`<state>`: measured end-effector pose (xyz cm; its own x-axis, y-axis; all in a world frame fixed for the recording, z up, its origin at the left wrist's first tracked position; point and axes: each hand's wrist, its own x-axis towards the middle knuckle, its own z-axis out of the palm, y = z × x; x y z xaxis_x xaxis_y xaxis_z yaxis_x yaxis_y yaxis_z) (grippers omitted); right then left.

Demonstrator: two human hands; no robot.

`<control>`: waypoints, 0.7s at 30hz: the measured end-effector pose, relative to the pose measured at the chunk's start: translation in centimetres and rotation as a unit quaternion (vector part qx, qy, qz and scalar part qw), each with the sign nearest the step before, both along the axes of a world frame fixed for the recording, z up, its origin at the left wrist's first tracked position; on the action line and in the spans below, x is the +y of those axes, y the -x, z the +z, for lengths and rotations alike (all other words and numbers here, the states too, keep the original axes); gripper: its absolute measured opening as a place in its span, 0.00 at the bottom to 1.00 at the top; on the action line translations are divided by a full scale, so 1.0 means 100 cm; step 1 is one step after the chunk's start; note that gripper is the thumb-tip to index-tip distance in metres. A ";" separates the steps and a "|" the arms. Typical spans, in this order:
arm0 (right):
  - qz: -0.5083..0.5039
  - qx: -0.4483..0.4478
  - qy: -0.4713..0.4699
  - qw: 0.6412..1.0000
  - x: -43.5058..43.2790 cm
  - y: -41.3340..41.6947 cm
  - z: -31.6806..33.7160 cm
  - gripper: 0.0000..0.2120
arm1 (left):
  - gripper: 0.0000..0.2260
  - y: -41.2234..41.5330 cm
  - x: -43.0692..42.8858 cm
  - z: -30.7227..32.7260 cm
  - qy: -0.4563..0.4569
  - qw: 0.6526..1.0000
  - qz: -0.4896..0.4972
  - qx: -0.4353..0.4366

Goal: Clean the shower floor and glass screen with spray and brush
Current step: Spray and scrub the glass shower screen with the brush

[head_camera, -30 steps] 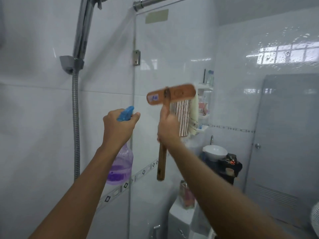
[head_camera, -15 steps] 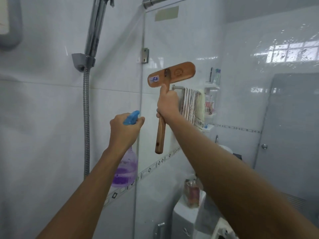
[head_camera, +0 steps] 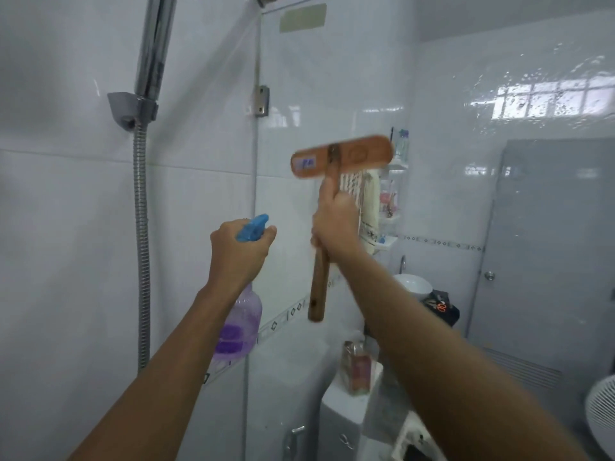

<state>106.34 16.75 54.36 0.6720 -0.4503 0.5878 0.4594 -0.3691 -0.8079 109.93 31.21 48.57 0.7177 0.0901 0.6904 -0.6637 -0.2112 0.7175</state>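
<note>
We are gripping the brush in our right hand, head against the glass for scrubbing, while our left hand is clutching the spray, nozzle aimed glassward.

Both arms outstretched, raised; left hand around spray bottle, right hand around brush handle.

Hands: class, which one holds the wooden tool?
The right hand, gripping the handle of the brown brush; the left hand holds a purple spray bottle.
</note>
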 end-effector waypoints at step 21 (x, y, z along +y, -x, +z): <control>-0.058 -0.038 -0.031 0.997 -0.089 0.115 0.035 0.21 | 0.10 0.040 -0.089 0.006 -0.022 0.990 -0.130 -0.051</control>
<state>94.83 7.81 57.87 0.5687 -0.5590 0.6034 0.4767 -0.3739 -0.7956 105.96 22.28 49.20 0.6397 -0.1197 0.7593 -0.7678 -0.0534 0.6384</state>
